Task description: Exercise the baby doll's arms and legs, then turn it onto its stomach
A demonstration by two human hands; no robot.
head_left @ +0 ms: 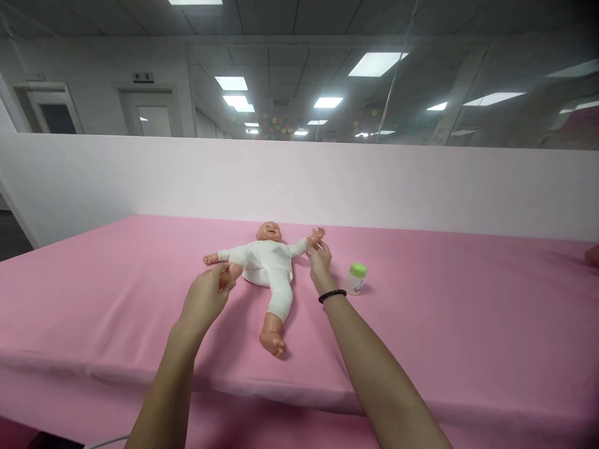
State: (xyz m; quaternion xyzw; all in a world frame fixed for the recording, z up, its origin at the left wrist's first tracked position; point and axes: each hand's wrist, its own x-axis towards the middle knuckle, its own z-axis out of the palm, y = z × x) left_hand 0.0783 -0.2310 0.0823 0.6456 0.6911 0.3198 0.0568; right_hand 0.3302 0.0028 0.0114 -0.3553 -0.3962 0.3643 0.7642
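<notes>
Left hand [206,298] closed on one foot, right hand [319,260] pinching one wrist of baby doll [266,262], lying face-up mid-way across pink sheet [444,324].

Doll: likely light hollow vinyl, limbs jointed and floppy, white knit suit soft; best gripped at torso or limbs. Green-capped bottle [357,278] just beside right hand.

I'm looking at an office-like training room: grid ceiling [290,25] with panel lights [377,63], glass partition [421,100] over a white wall [299,181], and a pink-covered tabletop [444,312] holding a baby doll [266,268]
</notes>
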